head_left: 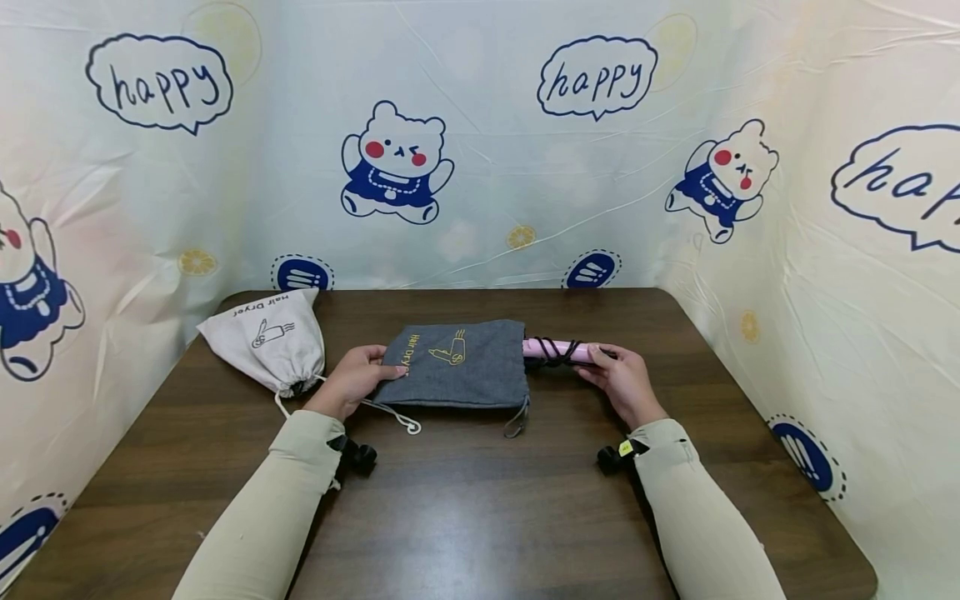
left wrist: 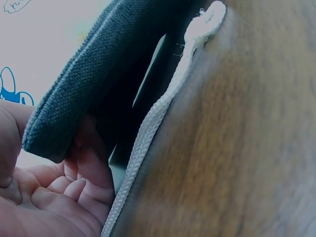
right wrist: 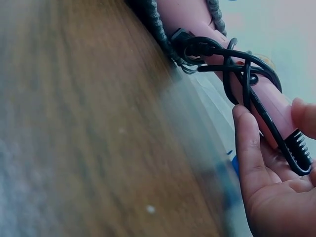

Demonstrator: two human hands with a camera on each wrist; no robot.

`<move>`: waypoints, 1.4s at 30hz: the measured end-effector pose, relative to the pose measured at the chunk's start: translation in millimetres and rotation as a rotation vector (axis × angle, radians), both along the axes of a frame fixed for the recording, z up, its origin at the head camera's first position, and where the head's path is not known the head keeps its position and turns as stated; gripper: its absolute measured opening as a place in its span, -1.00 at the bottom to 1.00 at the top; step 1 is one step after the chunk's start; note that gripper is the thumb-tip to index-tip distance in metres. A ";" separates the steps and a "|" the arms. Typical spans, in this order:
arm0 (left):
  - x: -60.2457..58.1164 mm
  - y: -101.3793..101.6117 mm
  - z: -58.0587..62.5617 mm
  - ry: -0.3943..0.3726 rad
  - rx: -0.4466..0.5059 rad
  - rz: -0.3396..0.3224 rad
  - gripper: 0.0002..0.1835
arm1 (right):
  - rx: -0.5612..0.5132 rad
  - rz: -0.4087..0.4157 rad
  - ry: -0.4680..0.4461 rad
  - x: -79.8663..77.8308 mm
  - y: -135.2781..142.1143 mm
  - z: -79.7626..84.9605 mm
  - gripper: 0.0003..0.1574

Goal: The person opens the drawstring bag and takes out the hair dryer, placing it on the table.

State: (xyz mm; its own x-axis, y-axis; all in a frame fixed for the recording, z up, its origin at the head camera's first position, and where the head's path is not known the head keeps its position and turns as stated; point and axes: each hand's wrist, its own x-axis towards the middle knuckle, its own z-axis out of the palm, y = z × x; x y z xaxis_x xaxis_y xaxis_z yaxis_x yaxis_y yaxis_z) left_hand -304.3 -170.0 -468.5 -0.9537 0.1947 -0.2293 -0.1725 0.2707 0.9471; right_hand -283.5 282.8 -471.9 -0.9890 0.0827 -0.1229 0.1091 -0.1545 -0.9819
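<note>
A dark grey drawstring bag (head_left: 480, 375) with a yellow hair dryer print lies across the middle, its mouth to the right. My left hand (head_left: 352, 379) pinches its closed left end between thumb and fingers. Out of the mouth sticks the pink handle of a hair-styling tool (head_left: 551, 350), with a black cord (right wrist: 261, 106) wound round it. The rest of the tool is hidden inside the bag. My right hand (head_left: 622, 379) grips the outer end of this handle, thumb on one side and fingers on the other, near the cord's ribbed sleeve (right wrist: 298, 145).
A white drawstring bag (head_left: 277, 337), also with a hair dryer print, lies at the back left of the brown table (head_left: 450, 517). Its white cord (head_left: 408, 423) runs under my left hand to the grey bag's front. A printed curtain (head_left: 487, 167) surrounds the table.
</note>
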 end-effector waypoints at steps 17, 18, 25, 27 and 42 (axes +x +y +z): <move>-0.2 -0.9 1.5 -0.017 -0.012 -0.015 -0.39 | 0.021 -0.007 -0.008 -0.9 4.8 3.3 -0.45; -0.1 -1.0 1.5 -0.019 -0.004 -0.014 -0.40 | 0.022 -0.005 -0.006 -0.9 5.1 3.5 -0.45; -0.2 -2.0 1.4 -0.030 0.053 -0.013 -0.43 | 0.031 0.016 0.006 -1.0 8.0 3.6 -0.42; -0.1 -2.0 1.5 -0.031 0.057 -0.015 -0.42 | 0.035 0.020 0.009 -1.1 9.5 3.5 -0.41; -1.0 -2.1 1.5 -0.055 0.069 -0.008 -0.41 | 0.054 0.040 0.010 -0.3 13.6 5.1 -0.40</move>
State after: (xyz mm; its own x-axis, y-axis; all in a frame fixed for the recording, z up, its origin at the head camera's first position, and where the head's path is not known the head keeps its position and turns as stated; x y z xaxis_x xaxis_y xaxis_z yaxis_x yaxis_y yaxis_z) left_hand -305.3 -172.1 -467.0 -0.9384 0.2198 -0.2667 -0.2225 0.2066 0.9528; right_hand -283.9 296.4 -466.9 -0.9928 0.0492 -0.1095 0.1044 -0.0966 -0.9898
